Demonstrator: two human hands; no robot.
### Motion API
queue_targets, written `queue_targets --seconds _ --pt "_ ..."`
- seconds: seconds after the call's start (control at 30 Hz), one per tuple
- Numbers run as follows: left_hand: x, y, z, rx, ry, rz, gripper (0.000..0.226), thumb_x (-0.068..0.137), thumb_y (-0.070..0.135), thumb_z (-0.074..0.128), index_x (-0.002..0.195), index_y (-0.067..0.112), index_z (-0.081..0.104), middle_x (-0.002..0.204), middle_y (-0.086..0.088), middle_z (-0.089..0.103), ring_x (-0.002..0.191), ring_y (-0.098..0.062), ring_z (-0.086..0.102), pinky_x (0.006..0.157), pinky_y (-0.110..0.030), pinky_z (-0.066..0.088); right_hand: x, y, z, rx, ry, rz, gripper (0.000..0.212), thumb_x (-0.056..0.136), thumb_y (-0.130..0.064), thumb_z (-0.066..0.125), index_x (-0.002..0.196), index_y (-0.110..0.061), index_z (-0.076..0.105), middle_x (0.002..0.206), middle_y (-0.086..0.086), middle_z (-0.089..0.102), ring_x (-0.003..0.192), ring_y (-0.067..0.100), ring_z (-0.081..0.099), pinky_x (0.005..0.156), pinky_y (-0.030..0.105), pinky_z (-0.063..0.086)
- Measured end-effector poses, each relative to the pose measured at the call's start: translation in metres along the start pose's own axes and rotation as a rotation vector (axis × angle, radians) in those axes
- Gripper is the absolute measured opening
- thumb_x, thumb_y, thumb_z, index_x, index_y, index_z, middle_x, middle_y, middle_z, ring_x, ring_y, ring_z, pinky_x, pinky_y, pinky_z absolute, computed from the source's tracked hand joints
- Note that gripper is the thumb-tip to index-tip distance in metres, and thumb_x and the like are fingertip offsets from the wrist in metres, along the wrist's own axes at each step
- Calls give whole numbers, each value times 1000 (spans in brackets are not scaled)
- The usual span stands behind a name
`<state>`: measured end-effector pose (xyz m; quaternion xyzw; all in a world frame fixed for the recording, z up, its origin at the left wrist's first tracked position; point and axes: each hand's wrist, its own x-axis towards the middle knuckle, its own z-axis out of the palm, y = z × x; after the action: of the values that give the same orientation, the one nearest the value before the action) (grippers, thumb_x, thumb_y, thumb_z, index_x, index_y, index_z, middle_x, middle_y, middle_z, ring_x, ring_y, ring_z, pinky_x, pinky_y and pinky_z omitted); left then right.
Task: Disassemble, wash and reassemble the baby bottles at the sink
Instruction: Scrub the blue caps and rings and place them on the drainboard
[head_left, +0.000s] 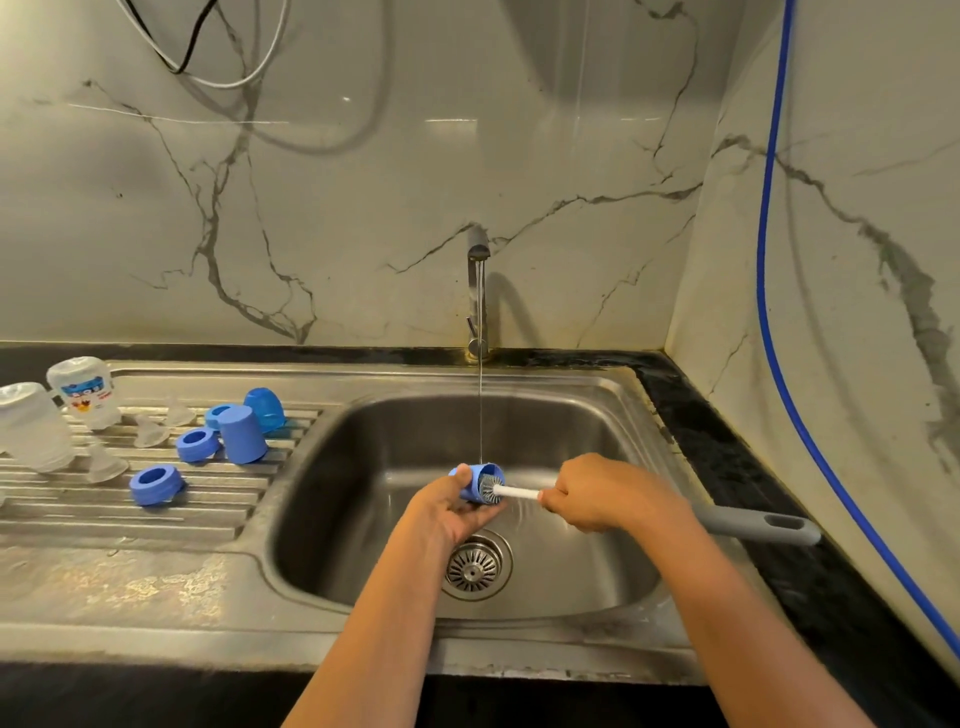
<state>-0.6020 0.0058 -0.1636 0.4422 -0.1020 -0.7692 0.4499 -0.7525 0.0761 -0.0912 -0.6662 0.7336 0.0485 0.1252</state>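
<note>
While a thin stream from the tap (478, 291) falls mid-frame, the left hand (451, 506) grips a blue bottle cap (478, 483) over the sink (597, 415); the right hand (597, 493) grips the bottle brush (519, 491), bristles inside the cap.

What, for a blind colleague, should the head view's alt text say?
The left hand holds a blue cap under the tap's thin stream while the right hand holds a bottle brush inside it. Other bottle parts sit on the drainboard.

Home kitchen, steel sink (618, 400), tap (478, 291), marble-look backsplash (337, 208)
</note>
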Motion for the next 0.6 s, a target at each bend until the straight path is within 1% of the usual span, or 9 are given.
queue_targets --seconds 0.07,0.17,0.23,0.3,0.37,0.47,0.5,0.53,0.6 --pt "3 4 -4 -7 -2 -3 14 99 9 48 92 -3 47 135 -27 45 125 -42 48 104 -59 37 0 4 -3 -10 86 -9 42 95 -45 43 62 -19 47 65 -1 50 58 16 47 54 28 36" --pt "6 7 -3 -16 -7 10 14 100 10 49 103 -4 51 138 -28 44 125 -43 48 103 -57 39 1 5 -2 -9 182 36 40 95 -46 42 66 -19 51 67 -1 54 64 17 54 60 30 42" --pt "8 7 -1 -2 -16 30 18 99 10 50 111 -3 50 137 -29 43 123 -43 49 101 -56 42 3 -2 4 21 162 83 37 95 -45 41 72 -18 54 71 0 55 70 19 57 64 31 44" --pt "7 6 3 29 -35 34 14 98 10 52 105 -3 50 134 -30 45 122 -43 50 98 -56 44 4 -12 8 60 99 123 33 95 -42 41 79 -17 54 75 1 56 74 22 57 66 31 44" --pt "5 7 5 49 -49 34 14 98 10 52 101 -4 49 130 -32 46 122 -43 50 99 -56 44 4 -19 9 86 63 128 32 96 -37 43 71 -16 49 73 1 56 68 20 55 63 29 42" --pt "2 12 5 29 -29 40 26 99 11 50 120 -3 46 128 -32 47 123 -43 50 105 -55 38 -1 -22 5 123 50 109 30 94 -29 45 67 -16 50 67 1 60 57 17 52 59 28 42" --pt "3 14 4 16 -20 47 27 100 11 49 122 -2 44 129 -32 46 124 -43 50 106 -55 37 -3 -22 4 150 50 107 30 94 -30 43 68 -15 51 65 0 61 56 16 52 59 28 42" --pt "4 15 3 3 -14 52 26 100 11 48 121 -2 43 132 -32 45 124 -43 49 107 -56 36 -5 -21 4 179 55 109 31 94 -31 42 70 -15 52 64 -1 61 56 16 53 60 28 42" --pt "7 17 2 7 -7 60 23 100 11 48 116 -4 43 134 -33 44 124 -45 49 107 -57 35 -11 -21 5 227 91 134 31 95 -34 40 75 -14 53 72 0 62 65 20 55 63 29 42"
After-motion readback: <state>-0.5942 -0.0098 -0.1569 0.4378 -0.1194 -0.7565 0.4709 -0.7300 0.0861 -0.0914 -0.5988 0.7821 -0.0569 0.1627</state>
